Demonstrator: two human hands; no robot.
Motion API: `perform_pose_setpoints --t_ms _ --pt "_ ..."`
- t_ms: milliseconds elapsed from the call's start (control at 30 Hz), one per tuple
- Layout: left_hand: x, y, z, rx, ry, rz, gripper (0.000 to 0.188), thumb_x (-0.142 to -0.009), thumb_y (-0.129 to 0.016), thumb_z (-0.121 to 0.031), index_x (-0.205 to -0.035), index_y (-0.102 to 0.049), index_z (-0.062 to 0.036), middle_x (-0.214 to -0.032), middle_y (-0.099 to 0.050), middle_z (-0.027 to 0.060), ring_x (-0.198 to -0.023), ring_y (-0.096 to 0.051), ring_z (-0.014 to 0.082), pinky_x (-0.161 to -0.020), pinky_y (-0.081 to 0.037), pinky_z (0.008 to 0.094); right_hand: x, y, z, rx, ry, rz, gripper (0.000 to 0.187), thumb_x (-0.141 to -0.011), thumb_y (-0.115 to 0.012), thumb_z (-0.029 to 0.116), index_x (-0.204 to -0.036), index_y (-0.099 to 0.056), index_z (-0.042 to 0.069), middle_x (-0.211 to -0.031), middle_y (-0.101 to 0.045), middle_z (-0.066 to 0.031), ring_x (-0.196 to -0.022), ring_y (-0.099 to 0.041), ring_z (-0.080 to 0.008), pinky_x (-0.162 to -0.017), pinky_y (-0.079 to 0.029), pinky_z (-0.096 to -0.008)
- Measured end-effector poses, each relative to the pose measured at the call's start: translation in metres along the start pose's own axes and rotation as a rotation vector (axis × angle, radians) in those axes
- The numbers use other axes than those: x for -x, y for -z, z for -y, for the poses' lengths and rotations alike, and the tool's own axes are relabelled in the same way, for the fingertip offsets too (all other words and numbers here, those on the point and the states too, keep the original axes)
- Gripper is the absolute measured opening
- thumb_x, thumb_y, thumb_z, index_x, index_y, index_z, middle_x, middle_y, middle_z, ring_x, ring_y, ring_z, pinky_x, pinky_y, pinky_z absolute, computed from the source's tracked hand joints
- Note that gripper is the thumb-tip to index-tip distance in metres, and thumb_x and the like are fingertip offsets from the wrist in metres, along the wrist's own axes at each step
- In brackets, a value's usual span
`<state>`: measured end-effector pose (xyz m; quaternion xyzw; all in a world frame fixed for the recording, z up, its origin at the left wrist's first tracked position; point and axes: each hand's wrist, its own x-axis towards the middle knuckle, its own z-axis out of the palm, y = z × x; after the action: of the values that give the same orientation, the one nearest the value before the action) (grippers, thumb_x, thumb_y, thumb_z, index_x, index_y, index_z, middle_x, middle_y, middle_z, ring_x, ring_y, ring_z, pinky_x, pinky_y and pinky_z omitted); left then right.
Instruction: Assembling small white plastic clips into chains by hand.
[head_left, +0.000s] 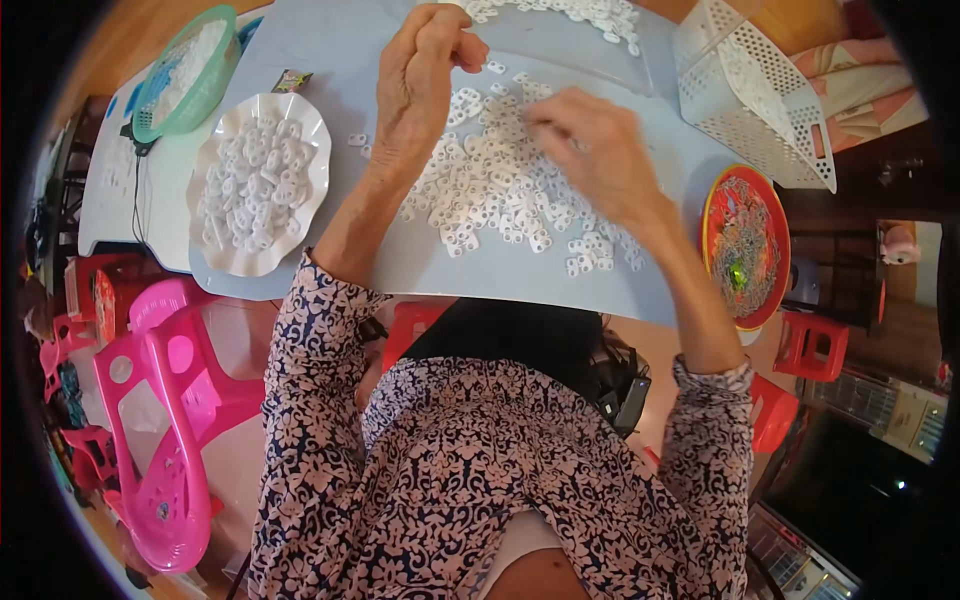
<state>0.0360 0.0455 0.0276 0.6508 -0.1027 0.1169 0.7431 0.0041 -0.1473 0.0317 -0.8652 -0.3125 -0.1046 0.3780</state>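
A heap of small white plastic pieces with round holes is spread over the grey tabletop. My left hand is raised at the heap's far left side, its fingers curled in; anything inside them is hidden. Over the right part of the heap is my right hand, fingers bent toward the pieces and smeared by motion. Left of my left forearm stands a white wavy-rimmed plate filled with the same kind of pieces.
A green basket holds white pieces at the far left. At the right are a white perforated basket and a red-and-yellow bowl of small metal parts. A small wrapper lies beyond the plate. A pink plastic chair stands lower left.
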Motion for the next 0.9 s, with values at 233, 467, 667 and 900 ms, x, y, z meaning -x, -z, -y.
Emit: perform_pose_setpoints --t_ms 233,467,667,900 --pt "0.006 -0.008 -0.007 -0.139 -0.056 0.069 0.032 -0.092 -0.043 -0.029 -0.101 -0.054 -0.0007 -0.073 -0.054 0.0058 -0.082 -0.055 0.016 -0.08 -0.042 0.0292 -0.019 -0.035 0.006 0.123 0.023 0.193 0.017 -0.076 -0.063 0.009 -0.091 -0.065 0.001 -0.077 -0.057 -0.0135 -0.068 -0.058 -0.0307 -0.066 -0.048 -0.0389" --pt "0.009 -0.013 -0.001 -0.248 -0.013 0.101 0.023 -0.09 -0.045 -0.019 -0.085 -0.056 -0.0001 -0.068 -0.056 0.0028 -0.063 -0.047 0.0104 -0.059 -0.04 0.0257 -0.003 -0.015 -0.011 -0.1 -0.269 0.039 0.017 -0.079 -0.062 0.004 -0.095 -0.065 0.0 -0.082 -0.066 -0.0113 -0.07 -0.064 -0.0187 -0.066 -0.05 -0.0288" --pt "0.022 -0.023 0.012 -0.409 -0.055 0.374 0.014 -0.087 -0.052 -0.011 -0.086 -0.056 0.0023 -0.059 -0.049 0.0086 -0.054 -0.044 0.0131 -0.051 -0.038 0.0292 0.011 -0.005 -0.026 -0.455 -0.46 -0.094 0.013 -0.088 -0.06 0.005 -0.097 -0.067 -0.002 -0.081 -0.067 -0.001 -0.071 -0.057 -0.005 -0.066 -0.047 -0.0196" --pt "0.025 -0.026 0.012 -0.439 0.058 0.47 0.017 -0.09 -0.052 -0.015 -0.084 -0.057 0.0011 -0.061 -0.053 0.0067 -0.056 -0.045 0.0117 -0.052 -0.039 0.0287 0.018 -0.006 -0.026 -0.477 -0.421 -0.149 0.015 -0.09 -0.059 0.008 -0.1 -0.068 0.0 -0.08 -0.066 -0.0002 -0.073 -0.056 -0.0044 -0.065 -0.046 -0.0193"
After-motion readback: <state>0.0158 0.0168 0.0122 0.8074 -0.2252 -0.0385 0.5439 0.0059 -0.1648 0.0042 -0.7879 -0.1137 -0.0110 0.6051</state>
